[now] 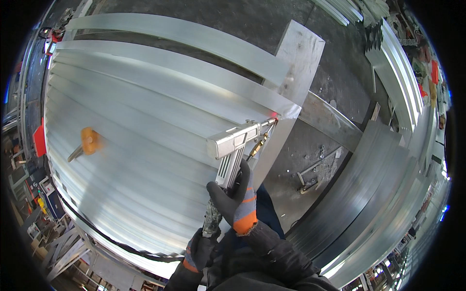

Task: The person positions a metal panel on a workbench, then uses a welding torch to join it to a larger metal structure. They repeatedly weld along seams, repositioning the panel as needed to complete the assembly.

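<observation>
A silver handheld laser welding gun (pixel 235 140) lies across the middle, its nozzle pointing up and right. My right hand (pixel 235 196), in a grey and orange work glove, wraps round its ribbed grip. Lower down, my gloved left hand (pixel 200 250) closes round the dark, wrapped cable (pixel 211 218) at the tail of the gun. At the nozzle tip a red light spot (pixel 274 115) falls on the end of a long silver metal profile (pixel 194 68), where it meets a flat metal plate (pixel 303 53). Whether the tip touches the metal, I cannot tell.
A mallet with an orange-yellow head (pixel 90 140) rests on the row of silver profiles at left. More long profiles (pixel 349 194) are stacked at right. Clamp-like metal tools (pixel 315 169) lie on the dark floor between. A black cable (pixel 97 230) runs along the near left edge.
</observation>
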Demonstrator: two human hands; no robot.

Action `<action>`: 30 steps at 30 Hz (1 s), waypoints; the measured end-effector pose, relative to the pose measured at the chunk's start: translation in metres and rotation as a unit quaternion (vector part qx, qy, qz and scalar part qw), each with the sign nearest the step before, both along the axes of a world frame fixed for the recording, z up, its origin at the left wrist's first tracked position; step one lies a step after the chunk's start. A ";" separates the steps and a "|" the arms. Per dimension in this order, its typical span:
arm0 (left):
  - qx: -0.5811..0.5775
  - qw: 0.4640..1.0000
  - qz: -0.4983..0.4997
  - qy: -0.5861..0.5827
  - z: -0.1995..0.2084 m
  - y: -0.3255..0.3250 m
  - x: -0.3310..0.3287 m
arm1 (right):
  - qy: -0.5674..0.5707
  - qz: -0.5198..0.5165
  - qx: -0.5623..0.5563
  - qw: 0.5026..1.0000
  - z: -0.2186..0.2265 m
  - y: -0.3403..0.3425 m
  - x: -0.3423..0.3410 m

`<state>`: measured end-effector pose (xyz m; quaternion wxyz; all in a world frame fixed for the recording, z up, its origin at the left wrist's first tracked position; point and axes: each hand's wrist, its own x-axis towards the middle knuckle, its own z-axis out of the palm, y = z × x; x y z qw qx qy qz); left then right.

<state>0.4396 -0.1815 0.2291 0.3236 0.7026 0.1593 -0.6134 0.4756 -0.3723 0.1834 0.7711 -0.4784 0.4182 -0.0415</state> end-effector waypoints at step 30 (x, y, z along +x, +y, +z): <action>0.012 0.978 0.144 0.149 0.018 -0.002 0.063 | 0.049 -0.039 0.000 0.998 0.009 0.004 0.033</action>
